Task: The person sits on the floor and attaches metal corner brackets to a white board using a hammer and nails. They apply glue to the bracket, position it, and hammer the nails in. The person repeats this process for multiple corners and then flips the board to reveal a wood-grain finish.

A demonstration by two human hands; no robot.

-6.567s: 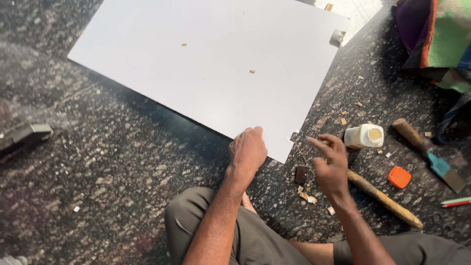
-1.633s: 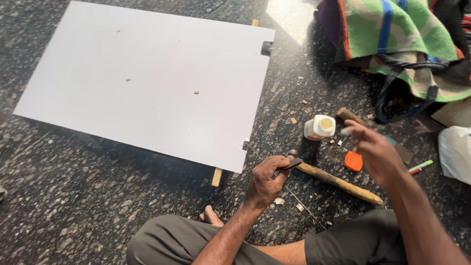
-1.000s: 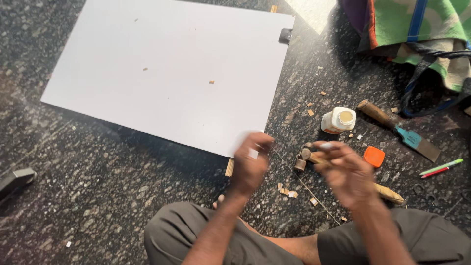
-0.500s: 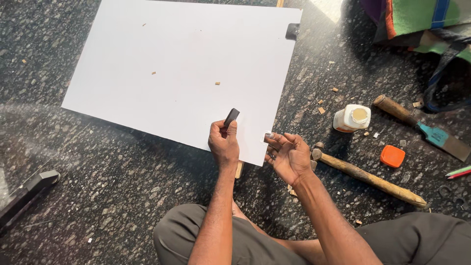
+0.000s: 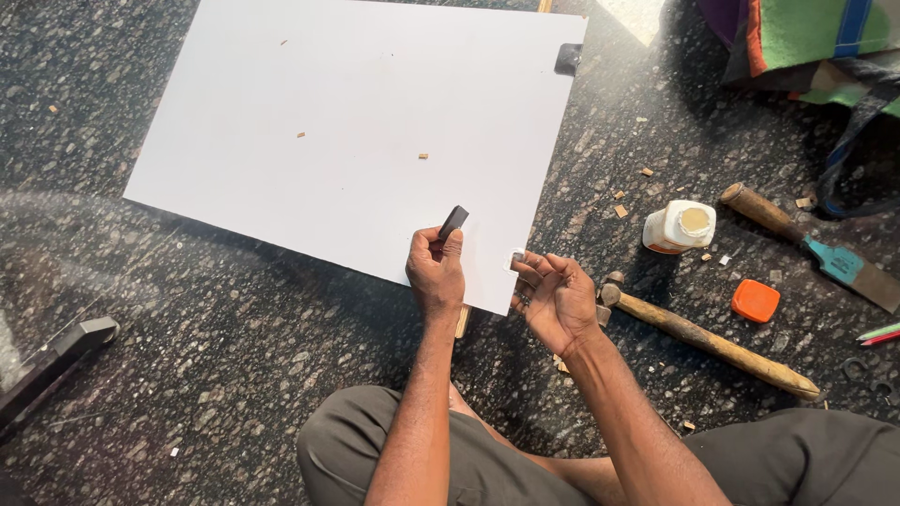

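Note:
My left hand (image 5: 436, 272) grips a small dark rectangular block (image 5: 453, 222) between thumb and fingers, held upright over the near edge of a large white board (image 5: 356, 122) lying on the dark speckled floor. My right hand (image 5: 555, 298) is just to the right, fingers curled, pinching a tiny pale piece (image 5: 517, 256) at the board's near right corner. A wooden strip (image 5: 461, 321) pokes out from under the board between my hands.
A wooden-handled hammer (image 5: 712, 342) lies right of my right hand. Beyond it are a white glue bottle (image 5: 680, 228), its orange cap (image 5: 756, 301) and a chisel (image 5: 806, 245). A dark clip (image 5: 568, 58) sits on the board's far corner. Cloth bags (image 5: 816, 47) lie top right.
Earlier my hands were reaching among the tools on the right. Now both are raised at the board's near edge, the left one with the dark block, the right with a small piece.

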